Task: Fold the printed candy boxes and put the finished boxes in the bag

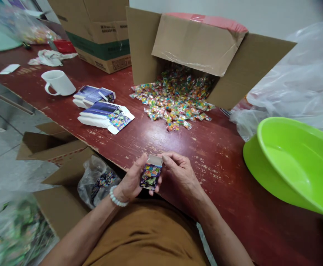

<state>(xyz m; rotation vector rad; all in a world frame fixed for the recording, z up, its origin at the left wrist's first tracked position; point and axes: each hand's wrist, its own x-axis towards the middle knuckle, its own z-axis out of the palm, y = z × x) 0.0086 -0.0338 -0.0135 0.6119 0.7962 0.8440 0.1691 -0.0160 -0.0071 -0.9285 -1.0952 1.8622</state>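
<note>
Left hand (130, 181) and right hand (178, 173) grip a small printed box (151, 174) upright (top flap open), keeping its mouth accessible.

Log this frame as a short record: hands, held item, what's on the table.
left hand: grips the small box
right hand: fingers at the small box's top flap
small box: colourful print, upright, top flap looks open
table: dark red, worn
centre: candies spilling from a carton lying on its side
left: stacks of flat boxes, white mug
right: green basin, plastic bag
</note>
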